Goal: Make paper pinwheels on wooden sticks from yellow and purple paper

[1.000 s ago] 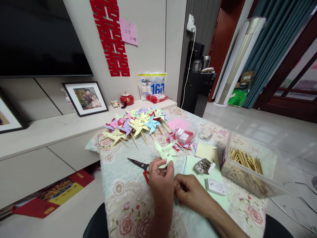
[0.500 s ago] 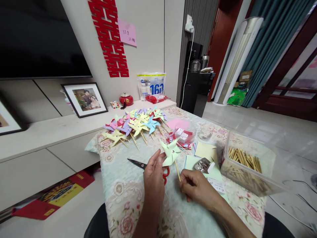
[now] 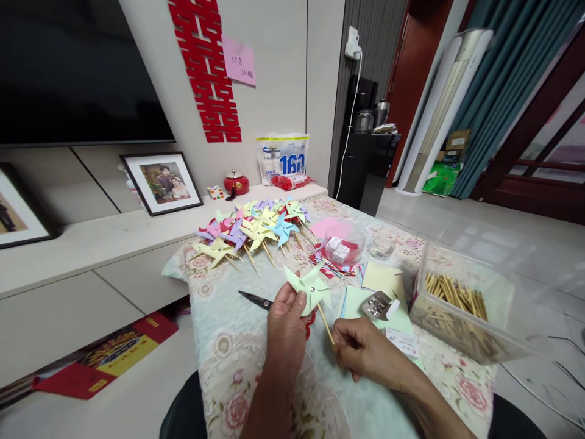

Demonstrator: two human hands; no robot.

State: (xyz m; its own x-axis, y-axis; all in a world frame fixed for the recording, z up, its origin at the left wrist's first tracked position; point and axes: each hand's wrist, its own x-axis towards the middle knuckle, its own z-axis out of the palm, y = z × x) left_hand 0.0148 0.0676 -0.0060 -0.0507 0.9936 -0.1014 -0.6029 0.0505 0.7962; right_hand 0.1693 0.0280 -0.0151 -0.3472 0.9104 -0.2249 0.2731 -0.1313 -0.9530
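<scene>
Right hand [image 3: 361,353] at 5 o'clock now pinching the thin wooden stick [image 3: 325,323]. Left hand [image 3: 286,320] beside it, fingers on the pale green pinwheel [image 3: 311,286], no longer flat but stuck on its stick. Scissors [image 3: 260,300] underneath. Far off at 11 o'clock, pile of finished pinwheels [image 3: 249,228].

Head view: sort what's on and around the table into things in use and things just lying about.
In use:
left hand
right hand
green pinwheel
its stick

Lying about:
scissors
finished pinwheels
tub of sticks
pin box
framed photo
</scene>
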